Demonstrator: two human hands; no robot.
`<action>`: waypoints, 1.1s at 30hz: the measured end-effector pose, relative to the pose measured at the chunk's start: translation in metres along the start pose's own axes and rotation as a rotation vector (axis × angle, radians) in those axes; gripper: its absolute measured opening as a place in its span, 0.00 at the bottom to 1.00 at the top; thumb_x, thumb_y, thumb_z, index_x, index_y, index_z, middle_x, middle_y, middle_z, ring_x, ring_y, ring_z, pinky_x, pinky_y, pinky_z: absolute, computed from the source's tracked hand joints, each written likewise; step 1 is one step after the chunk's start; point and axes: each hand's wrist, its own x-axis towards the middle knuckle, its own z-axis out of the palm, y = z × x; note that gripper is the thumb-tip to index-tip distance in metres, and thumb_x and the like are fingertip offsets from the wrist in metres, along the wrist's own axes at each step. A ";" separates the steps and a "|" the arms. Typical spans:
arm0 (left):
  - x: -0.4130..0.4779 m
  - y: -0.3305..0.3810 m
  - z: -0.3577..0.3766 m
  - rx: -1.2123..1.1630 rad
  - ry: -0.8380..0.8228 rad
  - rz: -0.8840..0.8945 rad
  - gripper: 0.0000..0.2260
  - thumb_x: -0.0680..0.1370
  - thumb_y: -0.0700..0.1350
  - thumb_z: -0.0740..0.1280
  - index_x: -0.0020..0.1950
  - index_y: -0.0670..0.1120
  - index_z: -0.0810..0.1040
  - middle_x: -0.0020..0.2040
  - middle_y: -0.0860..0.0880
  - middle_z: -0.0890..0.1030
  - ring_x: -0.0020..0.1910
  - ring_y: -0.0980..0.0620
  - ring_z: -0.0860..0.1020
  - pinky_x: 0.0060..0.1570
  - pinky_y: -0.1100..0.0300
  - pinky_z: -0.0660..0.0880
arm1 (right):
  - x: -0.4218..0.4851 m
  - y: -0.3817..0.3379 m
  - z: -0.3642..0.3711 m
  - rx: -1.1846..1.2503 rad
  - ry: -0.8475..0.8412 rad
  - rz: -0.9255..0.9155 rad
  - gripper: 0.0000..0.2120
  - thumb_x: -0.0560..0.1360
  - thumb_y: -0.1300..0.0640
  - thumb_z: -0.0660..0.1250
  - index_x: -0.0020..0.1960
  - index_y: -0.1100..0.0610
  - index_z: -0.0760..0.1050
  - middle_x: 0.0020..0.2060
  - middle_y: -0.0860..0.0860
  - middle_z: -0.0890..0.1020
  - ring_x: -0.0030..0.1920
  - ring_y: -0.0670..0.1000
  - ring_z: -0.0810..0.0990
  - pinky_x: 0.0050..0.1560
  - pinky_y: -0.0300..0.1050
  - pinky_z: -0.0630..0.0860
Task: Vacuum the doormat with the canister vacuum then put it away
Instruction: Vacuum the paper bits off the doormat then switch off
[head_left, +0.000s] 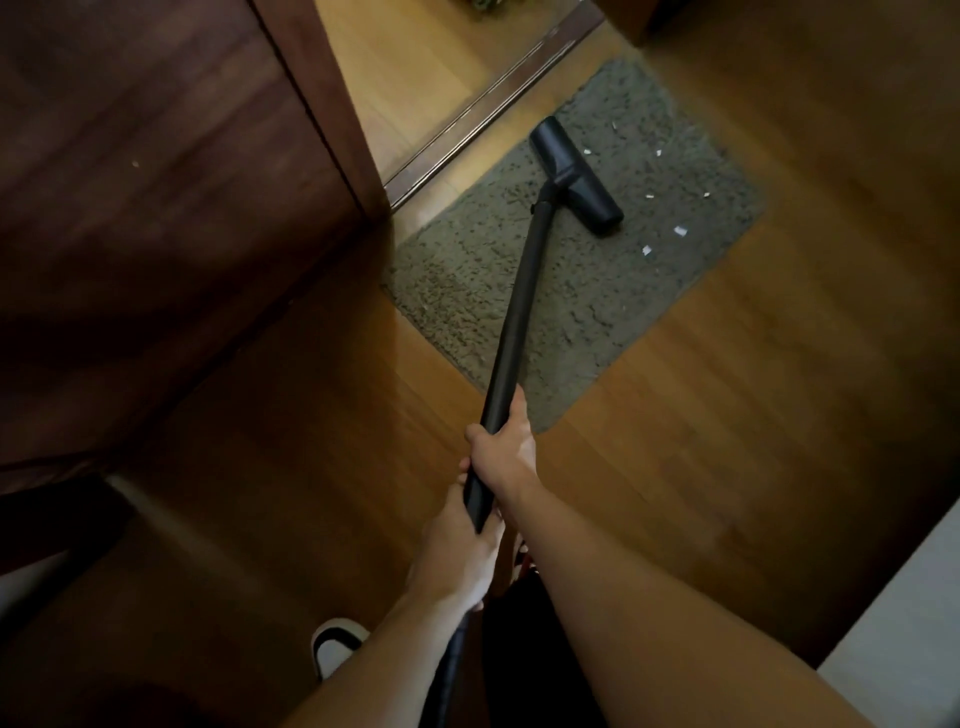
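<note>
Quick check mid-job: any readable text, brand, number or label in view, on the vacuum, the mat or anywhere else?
None can be read.
Black vacuum floor head and long black wand tube: no visible lettering or logo.
Grey-green shaggy doormat: no print; the white bits on it are blank scraps.
Dark wooden door: no sign.
White-and-black slipper: no marking legible.

Black wand, black floor head; grey-green speckled doormat; white scraps; brown floor.
</note>
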 end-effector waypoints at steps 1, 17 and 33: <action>0.004 0.011 0.003 -0.003 0.001 -0.010 0.25 0.80 0.57 0.61 0.76 0.60 0.58 0.48 0.51 0.80 0.32 0.49 0.82 0.22 0.60 0.77 | 0.007 -0.006 -0.007 0.000 0.004 0.001 0.39 0.81 0.61 0.64 0.82 0.41 0.46 0.58 0.53 0.77 0.25 0.46 0.79 0.27 0.40 0.78; 0.030 0.089 0.031 0.036 -0.004 0.015 0.25 0.79 0.57 0.62 0.76 0.58 0.60 0.45 0.50 0.81 0.34 0.48 0.82 0.33 0.52 0.83 | 0.052 -0.055 -0.067 -0.072 0.070 0.001 0.35 0.81 0.60 0.65 0.80 0.46 0.51 0.56 0.57 0.78 0.23 0.46 0.78 0.26 0.40 0.76; -0.046 -0.055 -0.020 -0.034 -0.120 -0.039 0.15 0.80 0.54 0.64 0.66 0.54 0.69 0.41 0.46 0.82 0.24 0.52 0.78 0.24 0.60 0.76 | -0.059 0.042 0.039 0.124 0.080 0.083 0.40 0.79 0.62 0.67 0.80 0.37 0.51 0.52 0.58 0.80 0.26 0.50 0.78 0.30 0.46 0.79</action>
